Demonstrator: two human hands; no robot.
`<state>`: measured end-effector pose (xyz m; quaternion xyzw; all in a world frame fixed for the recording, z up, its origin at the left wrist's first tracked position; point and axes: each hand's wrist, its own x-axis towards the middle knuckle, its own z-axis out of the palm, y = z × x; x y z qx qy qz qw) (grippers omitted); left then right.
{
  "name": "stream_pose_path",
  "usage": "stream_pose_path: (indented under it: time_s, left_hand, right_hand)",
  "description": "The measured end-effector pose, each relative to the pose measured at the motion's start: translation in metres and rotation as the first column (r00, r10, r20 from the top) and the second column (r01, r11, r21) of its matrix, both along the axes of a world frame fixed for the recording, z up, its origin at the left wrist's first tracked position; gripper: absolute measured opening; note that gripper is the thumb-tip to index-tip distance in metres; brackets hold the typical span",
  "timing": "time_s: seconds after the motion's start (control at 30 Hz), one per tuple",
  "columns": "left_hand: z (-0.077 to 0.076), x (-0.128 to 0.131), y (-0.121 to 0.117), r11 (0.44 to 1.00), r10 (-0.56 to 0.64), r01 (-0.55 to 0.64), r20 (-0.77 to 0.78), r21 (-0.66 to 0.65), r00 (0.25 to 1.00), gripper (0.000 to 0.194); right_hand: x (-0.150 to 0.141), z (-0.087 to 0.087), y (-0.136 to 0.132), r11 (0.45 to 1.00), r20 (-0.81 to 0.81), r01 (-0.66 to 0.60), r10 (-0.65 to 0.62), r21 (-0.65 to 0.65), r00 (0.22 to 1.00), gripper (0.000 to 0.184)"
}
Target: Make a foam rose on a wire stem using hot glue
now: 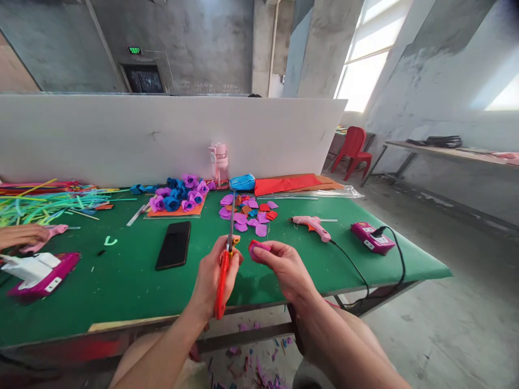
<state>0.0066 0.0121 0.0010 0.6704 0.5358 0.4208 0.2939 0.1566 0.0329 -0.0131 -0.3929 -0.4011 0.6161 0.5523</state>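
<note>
My left hand [217, 273] is closed around red-handled scissors [221, 286], whose blades point away across the table. A small yellow-orange bit [235, 241] shows at its fingertips; I cannot tell whether it is part of the scissors. Close by, my right hand [291, 270] pinches a few small petal pieces [257, 249], red and purple, between thumb and fingers. Beyond both hands lie loose cut petals [261, 229] in purple, orange, red and blue. Finished-looking purple and blue flowers [172, 203] are heaped on an orange sheet at the left.
On the green table [133, 292] lie a black phone [173, 246], a pink glue gun [312, 224] and a purple power strip [372, 237]. A pink bottle [219, 162] stands by the white board [162, 135]. Another person's hand [24, 236] is at the left edge.
</note>
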Motion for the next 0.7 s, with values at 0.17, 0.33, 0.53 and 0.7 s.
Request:
stream_pose_path:
  time_s: [0.17,0.33,0.53,0.7]
  left_hand:
    - [0.001,-0.012,-0.005,0.998,-0.058,0.045,-0.340,-0.046,0.939,0.029]
    - [-0.002,-0.013,-0.007,0.989,-0.134,0.137,-0.687,-0.051,0.714,0.033]
    - [-0.002,-0.004,-0.007,0.987,-0.120,0.155,-0.828,-0.041,0.548,0.034]
    - [0.001,0.000,-0.009,0.988,-0.124,0.143,-0.816,-0.051,0.564,0.030]
  right_hand:
    - [0.018,0.006,0.011,0.990,-0.195,0.141,-0.142,-0.018,0.970,0.018]
    - [0.019,0.007,0.012,0.990,-0.268,0.142,-0.137,-0.002,0.954,0.016]
    - [0.014,0.006,0.008,0.994,-0.257,0.105,-0.094,0.029,0.962,0.015]
    - [0.013,0.008,0.007,0.994,-0.227,0.091,-0.076,0.054,0.971,0.015]
